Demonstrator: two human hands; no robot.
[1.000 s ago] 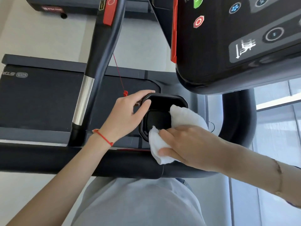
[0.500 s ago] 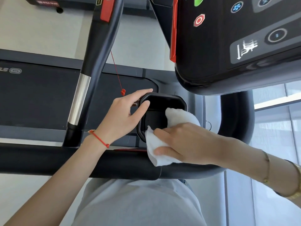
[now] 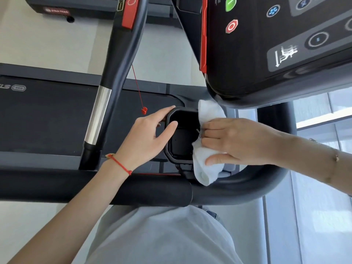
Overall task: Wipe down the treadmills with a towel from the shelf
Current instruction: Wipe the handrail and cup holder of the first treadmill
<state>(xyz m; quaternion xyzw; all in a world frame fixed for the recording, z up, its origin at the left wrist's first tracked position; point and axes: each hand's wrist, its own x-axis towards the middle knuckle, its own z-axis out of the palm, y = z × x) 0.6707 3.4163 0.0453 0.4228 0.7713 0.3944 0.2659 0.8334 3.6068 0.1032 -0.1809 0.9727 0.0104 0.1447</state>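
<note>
- The white towel (image 3: 205,161) is held bunched in the right hand (image 3: 238,141), the fingers curled over it and the thumb pressed against its lower fold.
- The towel is laid over the right rim of the black cup holder (image 3: 179,134) of the treadmill (image 3: 47,119), with one end rising above the knuckles to just under the console (image 3: 276,54) and the other end hanging below the thumb onto the curved handlebar (image 3: 247,185).
- Whether the fingertips reach inside the holder is hard to tell, since they are partly hidden by the cloth.
- The opposite, left rim of the holder is gripped by the left hand (image 3: 144,138): the thumb is hooked over the rim into the opening, and the fingers are wrapped along the outer edge.
- A red string bracelet (image 3: 120,163) is worn on the left wrist, below that grip.
- Just above the left hand's fingers, a red safety clip (image 3: 144,110) is seen hanging on its cord.
- Further left of the hands, a slanted handrail (image 3: 101,111) with a silver section is seen crossing over the dark belt.
- A light shirt (image 3: 162,237) is seen nearest the camera, beneath both forearms.
</note>
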